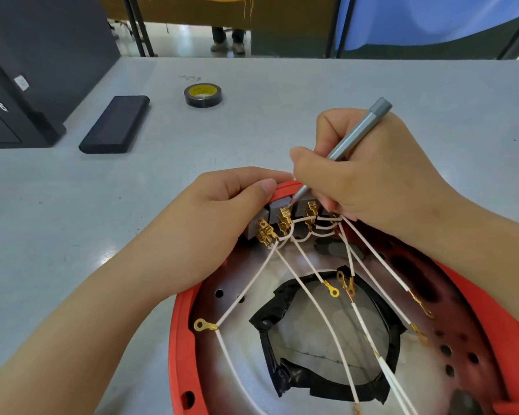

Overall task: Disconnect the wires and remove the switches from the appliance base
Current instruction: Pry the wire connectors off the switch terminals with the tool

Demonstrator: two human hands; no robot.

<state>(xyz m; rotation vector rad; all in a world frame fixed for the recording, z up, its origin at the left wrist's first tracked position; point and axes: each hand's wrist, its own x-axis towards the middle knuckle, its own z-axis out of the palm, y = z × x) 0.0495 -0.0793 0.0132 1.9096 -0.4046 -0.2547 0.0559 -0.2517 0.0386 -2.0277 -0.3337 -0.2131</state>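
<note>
Left hand (pixel 222 211) steadies the grey switches (pixel 279 205) at the far rim of the red appliance base (pixel 180 339), fingers curled over the rim, thumb pressed on the leftmost block. Right hand (pixel 369 178) has a closed grip round a grey screwdriver (pixel 351 139); its tip sits between two switch blocks, just beside the left thumb.

Progress, judged: partial. Several white wires (pixel 306 265) trail toward the person with free ring terminals (pixel 201 324) lying loose in the base. Gold spade connectors (pixel 283 220) remain plugged on the switches. All switches are seated in the rim. Left: pull spades, pry switches out.

On the surface beyond the hands: tape roll (pixel 203 95), black case (pixel 114 124).
</note>
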